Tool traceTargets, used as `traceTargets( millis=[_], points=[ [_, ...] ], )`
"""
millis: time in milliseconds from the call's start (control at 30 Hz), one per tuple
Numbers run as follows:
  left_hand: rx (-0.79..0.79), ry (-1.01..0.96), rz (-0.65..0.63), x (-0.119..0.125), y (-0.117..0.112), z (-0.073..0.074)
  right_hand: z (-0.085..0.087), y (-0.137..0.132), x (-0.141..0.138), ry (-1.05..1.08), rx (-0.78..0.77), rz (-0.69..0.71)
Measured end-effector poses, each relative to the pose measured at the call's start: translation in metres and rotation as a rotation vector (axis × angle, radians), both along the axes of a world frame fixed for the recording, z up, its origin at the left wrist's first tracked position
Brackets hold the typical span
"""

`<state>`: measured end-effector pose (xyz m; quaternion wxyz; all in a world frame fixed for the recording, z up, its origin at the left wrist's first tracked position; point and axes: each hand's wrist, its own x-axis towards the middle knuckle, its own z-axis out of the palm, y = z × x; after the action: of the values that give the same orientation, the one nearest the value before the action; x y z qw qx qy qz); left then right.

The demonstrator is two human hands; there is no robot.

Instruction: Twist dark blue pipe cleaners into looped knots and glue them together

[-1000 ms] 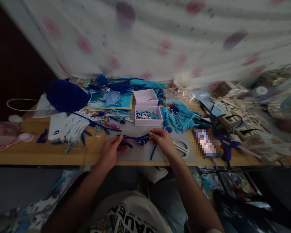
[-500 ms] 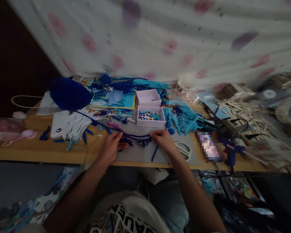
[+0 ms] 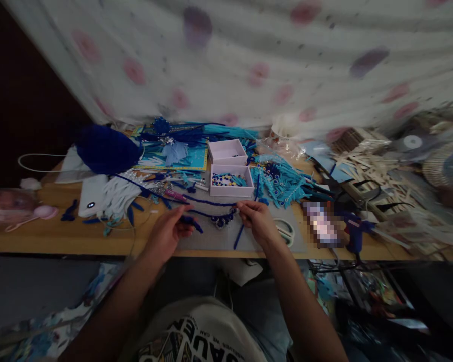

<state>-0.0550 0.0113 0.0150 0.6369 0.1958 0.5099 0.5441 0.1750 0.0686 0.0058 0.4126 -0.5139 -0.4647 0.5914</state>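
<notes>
My left hand [image 3: 168, 232] pinches one end of a dark blue cord [image 3: 207, 213] near the table's front edge. My right hand [image 3: 258, 220] pinches the cord's other end. A small beaded ornament [image 3: 222, 220] hangs from the middle of the cord between my hands, over a grey mat [image 3: 215, 236]. Just behind it stands a pale pink box [image 3: 231, 180] holding several blue and yellow beads. A second, empty pink box [image 3: 226, 150] stands behind that one.
A wooden table [image 3: 53, 236] is crowded with blue felt pieces, a dark blue pompom [image 3: 103, 150], a white phone [image 3: 88, 195], white scissors [image 3: 287, 231], a blue glue gun [image 3: 353, 229] and wooden sticks [image 3: 366, 166]. A dotted white curtain [image 3: 249, 55] hangs behind.
My hands have lifted the cord slightly and drawn a little apart, so the cord is stretched and the ornament hangs between them. The view has shifted slightly.
</notes>
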Motion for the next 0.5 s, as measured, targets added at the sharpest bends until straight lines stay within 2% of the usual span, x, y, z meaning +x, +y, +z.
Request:
traceTargets(
  millis=[133, 167, 267, 333, 433, 500],
  points=[
    [-0.007, -0.062, -0.263, 0.024, -0.024, 0.009, 0.003, -0.031, -0.016, 0.199, -0.043, -0.035],
    [0.006, -0.071, -0.280, 0.032, -0.028, 0.009, 0.003, -0.039, -0.021, 0.207, -0.048, -0.020],
    [0.054, -0.066, -0.166, 0.052, -0.033, 0.006, 0.000, -0.060, -0.030, 0.172, -0.027, 0.026],
    [0.069, -0.073, -0.122, 0.057, -0.033, 0.003, -0.001, -0.069, -0.029, 0.133, 0.016, -0.001],
    [0.067, -0.092, -0.135, 0.056, -0.031, 0.001, 0.001, -0.078, -0.020, 0.118, 0.042, -0.065],
    [0.057, -0.113, -0.144, 0.054, -0.030, 0.001, 0.003, -0.084, -0.015, 0.149, 0.015, -0.042]
  ],
)
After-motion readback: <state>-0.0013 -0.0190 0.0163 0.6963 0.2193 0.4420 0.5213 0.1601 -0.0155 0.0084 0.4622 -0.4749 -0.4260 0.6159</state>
